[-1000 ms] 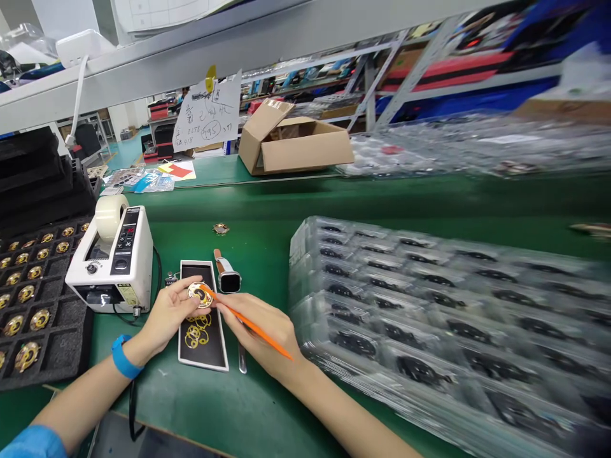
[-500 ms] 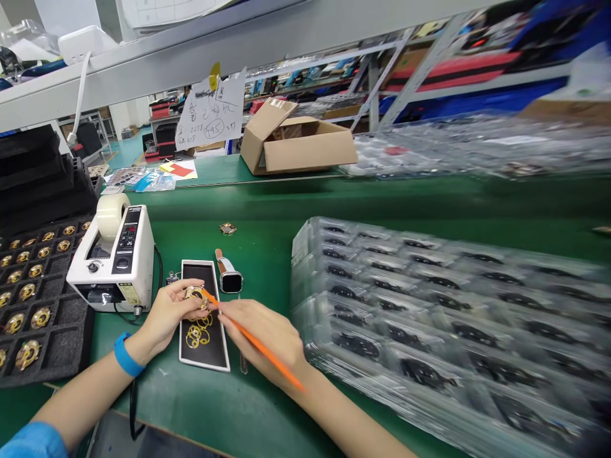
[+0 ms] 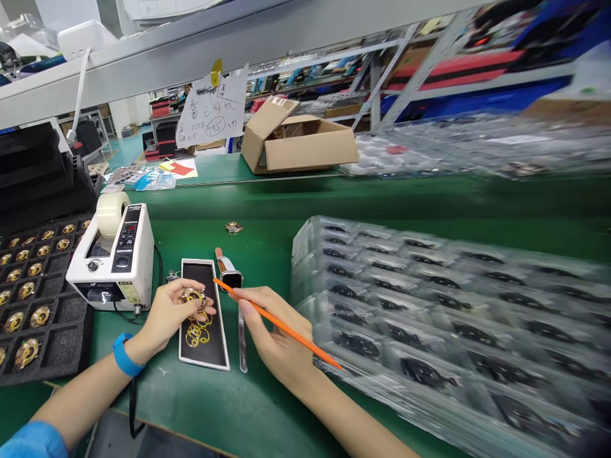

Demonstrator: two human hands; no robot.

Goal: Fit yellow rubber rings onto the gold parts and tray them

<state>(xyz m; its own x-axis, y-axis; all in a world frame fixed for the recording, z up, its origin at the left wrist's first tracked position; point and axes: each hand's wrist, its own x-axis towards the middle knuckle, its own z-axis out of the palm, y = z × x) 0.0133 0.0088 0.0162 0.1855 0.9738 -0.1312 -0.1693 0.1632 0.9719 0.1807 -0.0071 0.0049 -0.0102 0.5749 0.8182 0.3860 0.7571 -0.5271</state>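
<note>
Above a white-rimmed black tray (image 3: 221, 343), my left hand (image 3: 174, 310) pinches a round gold watch part (image 3: 193, 296) by its edge. Several thin gold rings (image 3: 198, 334) lie in the tray below it. My right hand (image 3: 277, 337) is closed around a thin orange stick (image 3: 286, 327), whose tip points left over the tray's right rim, apart from the watch part. A smartwatch (image 3: 231, 280) with a brown and pale strap rests just beyond the right hand. Beside the tray, metal tweezers (image 3: 243, 343) lie on the green table.
A white tape dispenser (image 3: 114, 261) stands left of the tray, near a black foam tray (image 3: 62, 324) of gold parts. Stacked clear plastic trays (image 3: 429, 305) with dark pieces fill the right. Another gold part (image 3: 233, 227) lies farther back; a cardboard box (image 3: 310, 149) sits on the ledge.
My right hand has drawn back to the right with the orange stick, whose tip has left the watch part. My left hand has tilted the part slightly.
</note>
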